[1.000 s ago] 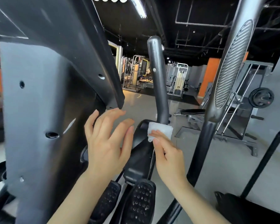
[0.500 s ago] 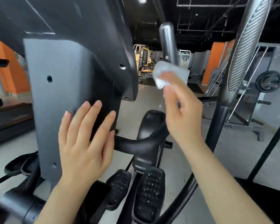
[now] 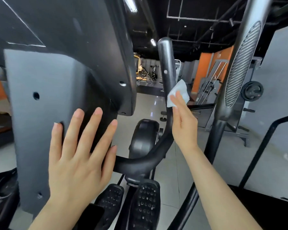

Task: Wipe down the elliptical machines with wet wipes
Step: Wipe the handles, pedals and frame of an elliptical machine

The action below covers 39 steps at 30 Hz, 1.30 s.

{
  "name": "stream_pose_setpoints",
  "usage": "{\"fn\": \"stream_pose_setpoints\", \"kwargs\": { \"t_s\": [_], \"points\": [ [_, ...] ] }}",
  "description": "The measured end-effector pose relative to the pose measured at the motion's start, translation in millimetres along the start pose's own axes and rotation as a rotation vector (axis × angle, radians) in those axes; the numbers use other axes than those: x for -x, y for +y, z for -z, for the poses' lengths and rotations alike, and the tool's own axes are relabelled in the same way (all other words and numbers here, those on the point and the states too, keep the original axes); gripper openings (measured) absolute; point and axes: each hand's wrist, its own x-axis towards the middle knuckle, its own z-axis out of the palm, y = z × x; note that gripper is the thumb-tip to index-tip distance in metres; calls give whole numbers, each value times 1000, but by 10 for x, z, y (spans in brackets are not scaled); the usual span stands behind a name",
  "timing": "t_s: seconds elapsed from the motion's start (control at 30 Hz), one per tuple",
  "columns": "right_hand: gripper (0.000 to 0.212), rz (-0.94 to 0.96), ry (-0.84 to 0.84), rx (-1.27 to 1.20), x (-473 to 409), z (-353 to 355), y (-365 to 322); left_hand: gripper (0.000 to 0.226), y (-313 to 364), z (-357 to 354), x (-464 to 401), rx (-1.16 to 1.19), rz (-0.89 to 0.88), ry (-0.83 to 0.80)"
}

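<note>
Right hand [image 3: 184, 123], fingers straight, presses white wet wipe [image 3: 178, 92] against black handlebar [image 3: 167, 70]. Left hand [image 3: 76, 156] flat, spread on grey console column [image 3: 40, 113]. Gym floor [image 3: 226, 156] grey tile.

— Where is the left hand [image 3: 76, 156]?
— Flat against the upright column [image 3: 40, 113] of the elliptical, on the left, below the overhanging console housing [image 3: 73, 30].
— And the right hand [image 3: 184, 123]?
— To the right of the column, pressing a wet wipe [image 3: 178, 92] onto the handlebar [image 3: 167, 67] that rises at centre.
— What lies below?
— Two pedals [image 3: 143, 205] side by side, between the forearms. A swing arm [image 3: 239, 72] stands further right, with a weight rack [image 3: 251, 93] behind it.
</note>
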Motion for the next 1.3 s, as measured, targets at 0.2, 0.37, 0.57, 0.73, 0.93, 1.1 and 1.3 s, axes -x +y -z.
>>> {"fn": "stream_pose_setpoints", "kwargs": {
  "t_s": [0.2, 0.37, 0.57, 0.73, 0.93, 1.1, 1.3],
  "points": [
    [32, -179, -58, -2, 574, 51, 2, 37, -8, 22, -11, 56, -18, -7],
    [27, -464, 61, -144, 1019, 23, -421, 34, -33, 69, -8, 264, 21, 36],
    [32, -409, 219, -187, 1611, -323, -1146, 45, -262, 189, 280, 451, 17, -60],
    [32, 4, 30, 206, 1845, -808, -1486, 53, -413, 269, 383, 505, 9, -168],
    [49, 415, -254, 740, 1692, -479, -1205, 57, -572, 314, 491, 554, -42, -237],
    [51, 650, -383, 922, 1517, 249, -848, 52, -438, 388, 550, 629, 44, -214],
    [33, -285, 90, 307, 1357, 425, -667, 43, -65, 422, 547, 694, 59, -231]
  ]
}}
